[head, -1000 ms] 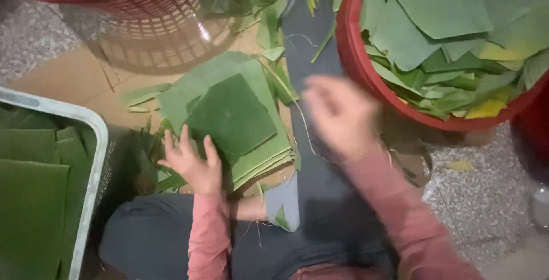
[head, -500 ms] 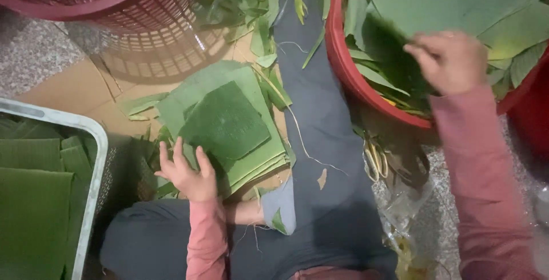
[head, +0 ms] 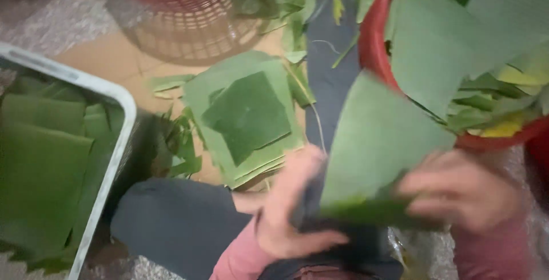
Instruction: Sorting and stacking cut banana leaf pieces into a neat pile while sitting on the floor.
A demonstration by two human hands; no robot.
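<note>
Both hands now off stack [head: 246, 120], right of it: left hand [head: 291, 211] and right hand [head: 457, 197] closed on fresh leaf [head: 377, 143] lifted from red tub [head: 374, 46]; next trim piece ready.

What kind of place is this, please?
Probably a home or small workshop floor for preparing leaves: a stack of cut leaves lies on the floor, beside a red basin of leaves and a white tray.

pink mesh basket [head: 189, 11] | white tray [head: 117, 143] | red tub [head: 374, 46] | cut-leaf stack [head: 246, 117]
</note>
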